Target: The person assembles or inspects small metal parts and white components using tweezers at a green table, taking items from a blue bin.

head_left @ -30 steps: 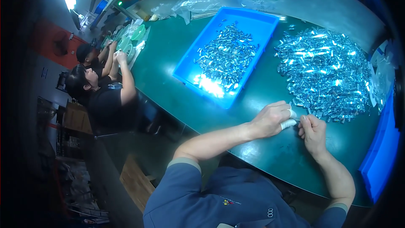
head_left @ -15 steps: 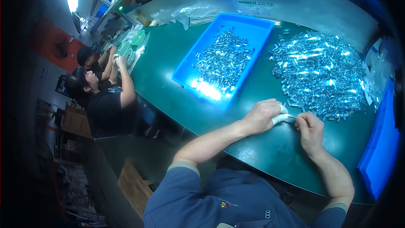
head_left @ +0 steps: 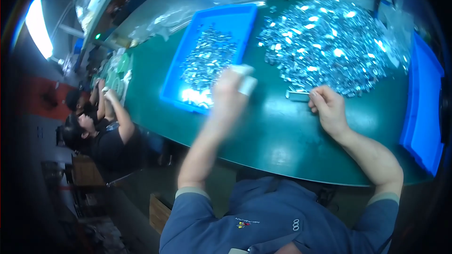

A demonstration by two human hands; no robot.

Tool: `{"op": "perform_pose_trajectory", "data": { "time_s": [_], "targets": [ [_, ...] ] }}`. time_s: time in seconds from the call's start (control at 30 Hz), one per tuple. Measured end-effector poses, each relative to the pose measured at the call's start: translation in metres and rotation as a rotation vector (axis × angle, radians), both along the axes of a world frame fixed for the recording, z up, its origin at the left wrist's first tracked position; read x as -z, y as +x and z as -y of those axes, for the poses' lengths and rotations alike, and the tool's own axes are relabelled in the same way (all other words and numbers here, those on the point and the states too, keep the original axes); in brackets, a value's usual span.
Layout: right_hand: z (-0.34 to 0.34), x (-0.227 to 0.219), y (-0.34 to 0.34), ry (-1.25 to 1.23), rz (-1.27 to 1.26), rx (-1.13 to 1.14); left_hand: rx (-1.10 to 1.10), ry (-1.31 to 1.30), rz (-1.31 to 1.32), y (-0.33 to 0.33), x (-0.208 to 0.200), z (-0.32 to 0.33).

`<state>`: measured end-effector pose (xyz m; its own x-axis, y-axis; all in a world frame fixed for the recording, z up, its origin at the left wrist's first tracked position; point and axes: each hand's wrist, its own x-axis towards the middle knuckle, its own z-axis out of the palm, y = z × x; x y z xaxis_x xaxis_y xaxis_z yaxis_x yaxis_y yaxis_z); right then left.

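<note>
My left hand (head_left: 230,91), smeared by motion, is over the near right edge of a blue tray (head_left: 167,82). White finger coverings (head_left: 247,83) are on its fingers; whether it holds anything I cannot make out. In the tray lies a heap of small shiny metal pieces (head_left: 207,56). My right hand (head_left: 329,110) is closed, thumb and fingers pinched on a thin, straight metal tool (head_left: 297,95) that points left. Its tip is at the near edge of a large pile of similar shiny metal pieces (head_left: 325,42) on the green table.
The green table (head_left: 278,146) has a curved near edge. At the right stands another blue tray (head_left: 421,108), tilted up on its side. Clear plastic bags (head_left: 398,28) lie beside the pile. Two people in dark clothes (head_left: 101,136) work at the left near green bowls (head_left: 123,61).
My left hand has moved left, away from my right hand, to the blue tray. My right hand keeps the thin tool, now beside the pile's edge. The whole view has shifted.
</note>
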<state>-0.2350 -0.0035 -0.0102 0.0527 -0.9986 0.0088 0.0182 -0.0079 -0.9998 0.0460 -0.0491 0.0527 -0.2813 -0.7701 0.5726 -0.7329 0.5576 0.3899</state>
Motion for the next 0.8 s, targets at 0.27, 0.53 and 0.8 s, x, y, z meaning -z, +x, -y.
{"op": "perform_pose_trajectory", "data": {
  "time_s": [0.27, 0.53, 0.8],
  "targets": [
    [-0.009, 0.007, -0.001, -0.009, 0.024, 0.028, 0.164, 0.11, 0.154, -0.063, 0.046, -0.021],
    [-0.007, 0.003, 0.0, -0.013, -0.042, -0.003, 0.275, 0.18, -0.1, -0.052, 0.039, -0.026],
    [-0.007, 0.002, -0.001, -0.01, -0.067, -0.026, 0.276, 0.236, -0.162, -0.049, 0.04, -0.024]
  ]
}}
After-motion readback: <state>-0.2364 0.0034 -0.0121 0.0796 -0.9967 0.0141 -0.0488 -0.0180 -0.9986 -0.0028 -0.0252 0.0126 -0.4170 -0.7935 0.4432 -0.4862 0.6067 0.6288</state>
